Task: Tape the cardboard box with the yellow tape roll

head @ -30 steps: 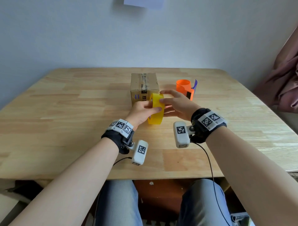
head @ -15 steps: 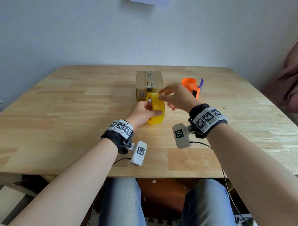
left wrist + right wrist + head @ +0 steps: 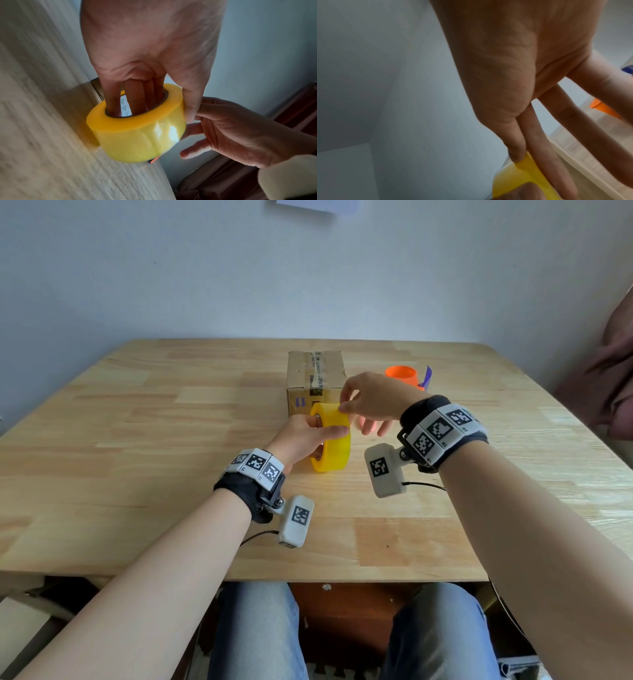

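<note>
Because the cardboard box (image 3: 315,378) is rigid, light by the look of it and free-standing at the middle of the wooden table (image 3: 137,440), expect it to slide if you drag tape across it; brace a side wall before pulling. An old strip of tape already runs along its top seam. The yellow tape roll (image 3: 331,441) stands on edge just in front of the box, its lower rim on the tabletop as far as the head view shows. It is stiff through the core, glossy and slick on its outer wrap, so hold it by the core. Your left hand (image 3: 301,436) does this: fingers hooked through the core, thumb across the outer face. Your right hand (image 3: 371,402) pinches at the roll's top edge with thumb and forefinger, apparently on the free tape end, the other fingers spread loose. The tape film will likely cling and fold on itself, so keep it taut. An orange tape dispenser (image 3: 406,376) sits right of the box. Behind is a plain pale wall (image 3: 205,275), with a curtain (image 3: 613,392) at the right.
</note>
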Motion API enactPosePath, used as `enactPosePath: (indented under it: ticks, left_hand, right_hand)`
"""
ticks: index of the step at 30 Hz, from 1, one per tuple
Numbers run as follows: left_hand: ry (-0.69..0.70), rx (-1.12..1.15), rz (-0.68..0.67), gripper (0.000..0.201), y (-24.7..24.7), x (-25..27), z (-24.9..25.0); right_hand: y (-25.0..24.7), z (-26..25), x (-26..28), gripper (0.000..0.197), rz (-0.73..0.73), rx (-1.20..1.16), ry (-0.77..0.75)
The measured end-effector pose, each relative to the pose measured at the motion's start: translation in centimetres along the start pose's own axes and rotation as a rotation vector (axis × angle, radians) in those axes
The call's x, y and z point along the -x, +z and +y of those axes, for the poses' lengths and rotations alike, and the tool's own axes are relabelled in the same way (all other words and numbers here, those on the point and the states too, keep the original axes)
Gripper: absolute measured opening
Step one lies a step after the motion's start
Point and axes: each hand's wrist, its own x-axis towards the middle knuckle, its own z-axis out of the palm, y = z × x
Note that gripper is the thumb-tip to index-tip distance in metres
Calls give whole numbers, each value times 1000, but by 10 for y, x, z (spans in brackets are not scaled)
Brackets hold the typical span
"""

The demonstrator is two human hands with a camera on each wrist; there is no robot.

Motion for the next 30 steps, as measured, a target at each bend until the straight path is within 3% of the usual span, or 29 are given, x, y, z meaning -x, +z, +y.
enactPosePath:
  ticks: [10,22,25,30]
  left_hand:
    - [-21,-34,-43,98,-2,-5,-2]
    - [-19,-32,-45,89,-4,-8,-1]
    - [-20,-37,-47,100,-4,-8,-2]
    - [-11,-37,-47,100,-3,-9,-1]
  right_hand:
    - [-7,-2,-3,23,-71,26,14]
    - [-5,-2,-3,22,-36,17,22]
    - [-6,1,-4,23,-63,-34,38]
    - [-7,1,-2,24,-57,-10,34]
